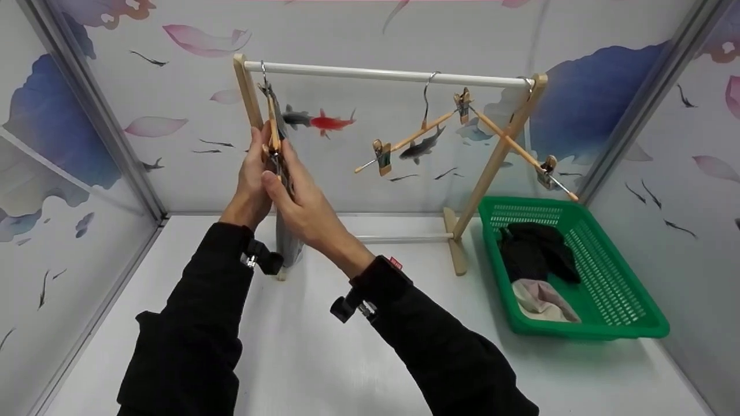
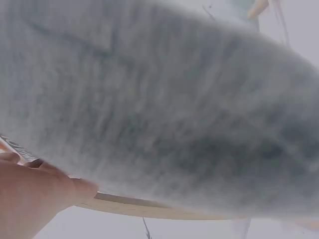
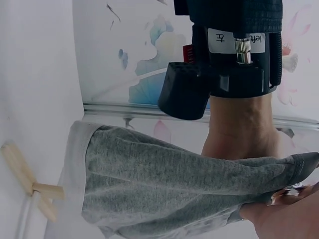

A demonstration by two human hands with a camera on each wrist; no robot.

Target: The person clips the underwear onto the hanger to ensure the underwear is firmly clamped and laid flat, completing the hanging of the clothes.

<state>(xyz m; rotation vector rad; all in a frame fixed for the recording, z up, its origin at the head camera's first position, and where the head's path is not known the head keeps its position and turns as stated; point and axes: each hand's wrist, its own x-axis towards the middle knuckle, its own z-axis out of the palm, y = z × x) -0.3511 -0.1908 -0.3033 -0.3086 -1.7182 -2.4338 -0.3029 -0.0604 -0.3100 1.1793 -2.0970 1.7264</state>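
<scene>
A label on the left wrist strap reads "left"; arms raised, the right hand pinches grey cloth, the left hand beside it, grip hidden.

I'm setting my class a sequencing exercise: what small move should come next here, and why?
Probably check that the near clip grips the grey garment before moving away. The leftmost hanger hooks on the white rail, and the left hand and right hand are both at its near end, but whether that clip is closed on the cloth cannot be seen.
</scene>
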